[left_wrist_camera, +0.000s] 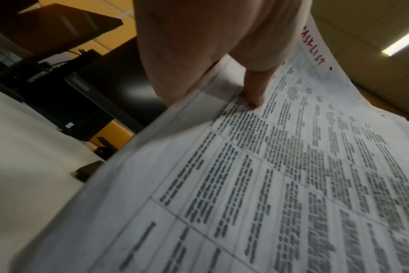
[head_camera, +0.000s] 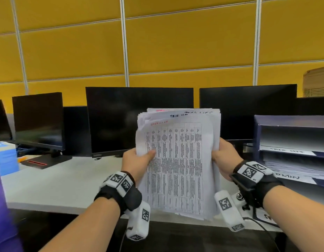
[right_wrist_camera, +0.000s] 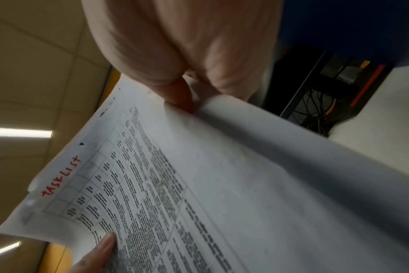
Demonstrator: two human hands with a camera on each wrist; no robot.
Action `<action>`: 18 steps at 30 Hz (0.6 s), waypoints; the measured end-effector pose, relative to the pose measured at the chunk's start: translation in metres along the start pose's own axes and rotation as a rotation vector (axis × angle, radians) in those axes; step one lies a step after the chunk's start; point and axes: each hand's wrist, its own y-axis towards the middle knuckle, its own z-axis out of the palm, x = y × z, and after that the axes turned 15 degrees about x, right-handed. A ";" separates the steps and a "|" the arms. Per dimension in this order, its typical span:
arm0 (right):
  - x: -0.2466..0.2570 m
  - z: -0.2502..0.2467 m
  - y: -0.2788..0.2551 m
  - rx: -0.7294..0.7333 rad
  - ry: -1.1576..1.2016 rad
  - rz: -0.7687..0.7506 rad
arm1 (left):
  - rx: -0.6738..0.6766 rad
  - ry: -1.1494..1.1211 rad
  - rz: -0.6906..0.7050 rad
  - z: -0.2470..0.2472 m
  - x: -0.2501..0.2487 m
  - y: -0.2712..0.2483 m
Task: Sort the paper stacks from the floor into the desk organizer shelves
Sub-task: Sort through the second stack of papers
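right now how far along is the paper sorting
Partly done: the desk organizer already holds papers on its lower shelves. In hand: both hands, left and right, grip a paper stack marked "TASKLIST" in red. Left: shelving this stack. The floor is out of view.

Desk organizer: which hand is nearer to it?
Right. The right hand grips the paper stack on the side facing the desk organizer; the left hand grips the stack's far edge.
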 end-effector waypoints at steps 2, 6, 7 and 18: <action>-0.001 -0.002 0.001 -0.004 -0.017 -0.019 | -0.019 -0.016 0.012 0.004 0.007 0.005; -0.006 -0.004 0.010 -0.004 -0.028 -0.042 | -0.104 0.010 0.040 0.014 0.017 0.021; -0.008 -0.005 0.014 0.003 -0.034 -0.040 | -0.123 0.012 0.049 0.017 0.017 0.025; -0.039 -0.018 0.073 -0.056 -0.029 0.102 | 0.021 -0.073 0.010 0.023 0.019 0.093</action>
